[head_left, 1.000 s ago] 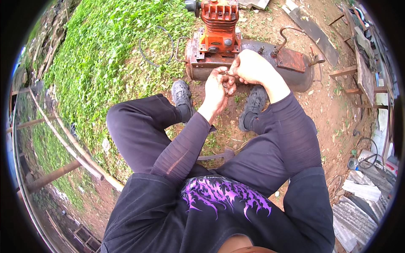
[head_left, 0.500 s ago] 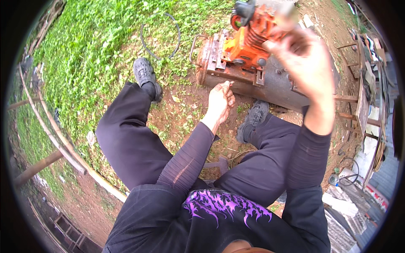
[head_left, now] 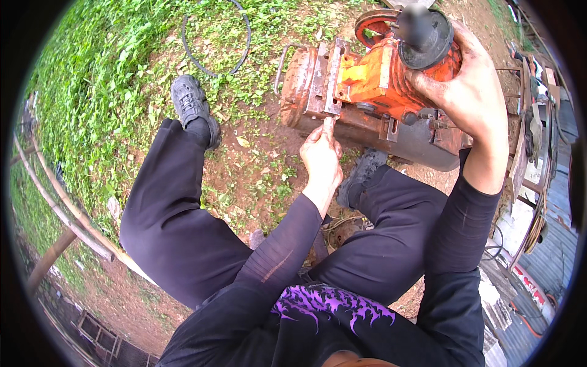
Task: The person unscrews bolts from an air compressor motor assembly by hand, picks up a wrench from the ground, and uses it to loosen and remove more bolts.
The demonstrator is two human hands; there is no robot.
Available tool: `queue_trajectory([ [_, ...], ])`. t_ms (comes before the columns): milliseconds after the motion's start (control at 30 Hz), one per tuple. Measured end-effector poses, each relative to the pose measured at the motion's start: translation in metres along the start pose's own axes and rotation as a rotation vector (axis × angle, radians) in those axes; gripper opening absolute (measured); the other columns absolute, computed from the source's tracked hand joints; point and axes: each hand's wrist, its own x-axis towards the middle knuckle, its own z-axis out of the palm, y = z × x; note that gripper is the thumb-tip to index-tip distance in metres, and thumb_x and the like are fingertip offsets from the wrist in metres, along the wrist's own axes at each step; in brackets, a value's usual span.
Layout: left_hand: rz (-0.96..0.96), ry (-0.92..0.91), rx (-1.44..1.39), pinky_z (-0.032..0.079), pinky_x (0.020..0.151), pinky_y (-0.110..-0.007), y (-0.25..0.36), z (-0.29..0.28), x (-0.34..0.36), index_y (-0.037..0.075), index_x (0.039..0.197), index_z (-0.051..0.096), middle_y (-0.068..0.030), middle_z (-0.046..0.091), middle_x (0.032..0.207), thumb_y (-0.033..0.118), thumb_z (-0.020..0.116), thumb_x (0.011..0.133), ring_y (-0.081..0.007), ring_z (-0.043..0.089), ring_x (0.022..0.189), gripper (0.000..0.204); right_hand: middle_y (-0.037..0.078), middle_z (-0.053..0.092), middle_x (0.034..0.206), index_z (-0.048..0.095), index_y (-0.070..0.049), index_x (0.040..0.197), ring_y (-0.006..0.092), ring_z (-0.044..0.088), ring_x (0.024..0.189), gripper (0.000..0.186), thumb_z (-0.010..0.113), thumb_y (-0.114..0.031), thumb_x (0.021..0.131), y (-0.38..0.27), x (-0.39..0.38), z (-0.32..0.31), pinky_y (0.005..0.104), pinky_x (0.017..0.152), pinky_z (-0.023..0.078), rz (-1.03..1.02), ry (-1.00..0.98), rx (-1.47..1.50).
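Observation:
In front of me an orange compressor pump [head_left: 373, 73] sits on a rusty cylindrical tank [head_left: 422, 147]. A black round part [head_left: 428, 40] is on the pump's upper side. My right hand [head_left: 474, 88] is wrapped round the finned end of the pump, thumb on the near side and fingers behind the black part. My left hand [head_left: 322, 156] is closed, its index finger pointing up against the lower end of a metal mounting bar [head_left: 334, 76]. Whatever its fingertips pinch is too small to make out. Behind the pump shows an orange wheel [head_left: 374, 27].
A thin black hoop [head_left: 217, 67] lies on the grass at far left. The tank has a bent metal handle [head_left: 281, 67] at its left end. My shoes [head_left: 189, 101] stand near the tank. Wooden poles [head_left: 79, 214] run along the left; corrugated sheets [head_left: 553, 226] are at right.
My right hand, blurred above the pump before, now holds the pump's finned end. My left fingertips have come up against the mounting bar. The black round part appears farther right.

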Motion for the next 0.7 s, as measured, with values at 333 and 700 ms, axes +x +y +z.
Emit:
queue_trajectory([
  [333,-0.177,0.04,-0.123,0.028,0.048,-0.023,0.009,0.008,-0.004,0.0,0.127,0.054,0.0062,0.026,0.061,0.038,0.067,0.095,-0.0059,0.031,0.051,0.052,0.013,0.069,0.107,0.064,0.003,0.112,0.0212,0.066,0.099,0.063,0.086,-0.016,0.056,-0.003,0.001,-0.005,0.0329,0.091,0.051,-0.007,0.066,0.2],
  [700,-0.233,0.043,-0.176,0.025,0.045,-0.022,0.008,0.012,0.0,0.002,0.125,0.053,0.0056,0.029,0.063,0.037,0.064,0.097,-0.0052,0.029,0.051,0.046,0.017,0.068,0.088,0.066,0.002,0.101,0.0283,0.068,0.084,0.056,0.085,-0.022,0.054,-0.054,-0.013,-0.012,0.0361,0.078,0.053,0.06,0.115,-0.1],
])
